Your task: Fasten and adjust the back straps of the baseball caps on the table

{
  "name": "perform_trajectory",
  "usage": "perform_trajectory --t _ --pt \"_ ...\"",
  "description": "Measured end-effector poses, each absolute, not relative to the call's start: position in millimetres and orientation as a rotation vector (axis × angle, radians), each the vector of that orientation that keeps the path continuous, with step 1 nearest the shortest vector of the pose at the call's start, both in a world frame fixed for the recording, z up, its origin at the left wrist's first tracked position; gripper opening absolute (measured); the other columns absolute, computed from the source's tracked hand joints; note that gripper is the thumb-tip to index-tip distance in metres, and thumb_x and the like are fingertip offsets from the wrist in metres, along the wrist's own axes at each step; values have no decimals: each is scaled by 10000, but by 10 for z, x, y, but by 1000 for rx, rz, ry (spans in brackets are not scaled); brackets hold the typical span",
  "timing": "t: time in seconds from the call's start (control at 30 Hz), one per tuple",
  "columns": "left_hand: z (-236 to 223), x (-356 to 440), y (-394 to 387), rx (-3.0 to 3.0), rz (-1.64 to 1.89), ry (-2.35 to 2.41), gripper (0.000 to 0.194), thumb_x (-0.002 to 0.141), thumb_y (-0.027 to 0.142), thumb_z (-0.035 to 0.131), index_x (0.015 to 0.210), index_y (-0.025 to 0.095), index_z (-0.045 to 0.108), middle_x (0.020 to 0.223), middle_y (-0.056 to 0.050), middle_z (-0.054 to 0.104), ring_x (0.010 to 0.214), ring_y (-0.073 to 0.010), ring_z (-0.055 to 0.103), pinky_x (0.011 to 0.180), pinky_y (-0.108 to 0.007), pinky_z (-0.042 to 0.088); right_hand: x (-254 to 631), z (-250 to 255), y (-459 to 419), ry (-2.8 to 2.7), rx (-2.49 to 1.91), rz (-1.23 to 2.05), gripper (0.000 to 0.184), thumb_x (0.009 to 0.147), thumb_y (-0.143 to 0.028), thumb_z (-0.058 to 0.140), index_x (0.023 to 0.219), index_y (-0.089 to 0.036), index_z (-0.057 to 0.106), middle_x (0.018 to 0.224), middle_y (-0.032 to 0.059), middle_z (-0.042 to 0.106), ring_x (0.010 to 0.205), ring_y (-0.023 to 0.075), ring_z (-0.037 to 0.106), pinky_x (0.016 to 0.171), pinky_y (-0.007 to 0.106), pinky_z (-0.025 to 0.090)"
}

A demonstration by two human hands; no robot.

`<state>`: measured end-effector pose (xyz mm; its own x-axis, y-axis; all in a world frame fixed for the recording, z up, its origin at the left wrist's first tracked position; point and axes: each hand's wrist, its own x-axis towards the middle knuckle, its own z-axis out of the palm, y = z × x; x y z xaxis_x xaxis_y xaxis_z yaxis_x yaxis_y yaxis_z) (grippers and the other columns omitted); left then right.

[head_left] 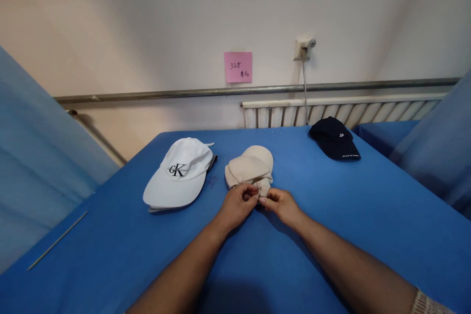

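Observation:
A beige cap (253,164) lies at the middle of the blue table, its brim pointing away from me and its back strap end toward me. My left hand (239,203) pinches the near edge of the cap at the strap. From the other side, my right hand (281,204) pinches the same strap area, thumb and forefinger close to the left fingertips. The exact strap piece between the fingers is partly hidden. Left of it sits a white cap (180,171) with black letters, and another dark-edged cap seems to lie under it.
A dark navy cap (333,138) rests at the table's far right. A thin stick (57,240) lies near the left edge of the blue table (147,260). Behind are a radiator (287,115), a metal rail (176,93) and a plugged-in cord (305,88). Blue curtains (40,157) flank the table.

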<state>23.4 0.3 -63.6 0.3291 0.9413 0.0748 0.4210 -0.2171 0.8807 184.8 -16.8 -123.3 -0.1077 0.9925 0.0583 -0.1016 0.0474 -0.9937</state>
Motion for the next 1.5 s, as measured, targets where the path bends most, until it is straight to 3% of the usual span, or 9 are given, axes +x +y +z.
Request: perform_trajectory --t 0.37,0.63,1.07,1.5 --pt "-644 292 26 1595 854 1104 172 725 300 664 694 136 625 641 15 569 592 -107 479 561 -216 371 1840 -1290 -172 -1345 -1120 1247 317 719 -409 696 603 -181 510 575 -60 433 550 88 344 529 239 276" --pt "-743 309 59 1491 881 1071 231 728 345 661 661 143 572 601 29 514 566 -99 421 544 -215 336 1856 -1245 -179 -1340 -1113 1228 355 720 -420 688 573 -189 462 547 -65 397 533 86 318 511 238 253" --pt "-799 331 66 1494 943 1079 211 719 347 658 715 150 584 650 13 566 603 -114 502 584 -230 405 1842 -1225 -161 -1191 -1041 1356 386 658 -521 752 633 -157 627 562 -4 578 524 107 474 521 252 361" --pt "-782 287 34 1742 922 1222 165 765 279 605 867 153 638 792 -24 660 683 -144 597 638 -252 461 1864 -1143 -174 -1089 -1016 1467 393 634 -519 785 681 -178 596 605 -4 624 499 108 534 514 252 430"
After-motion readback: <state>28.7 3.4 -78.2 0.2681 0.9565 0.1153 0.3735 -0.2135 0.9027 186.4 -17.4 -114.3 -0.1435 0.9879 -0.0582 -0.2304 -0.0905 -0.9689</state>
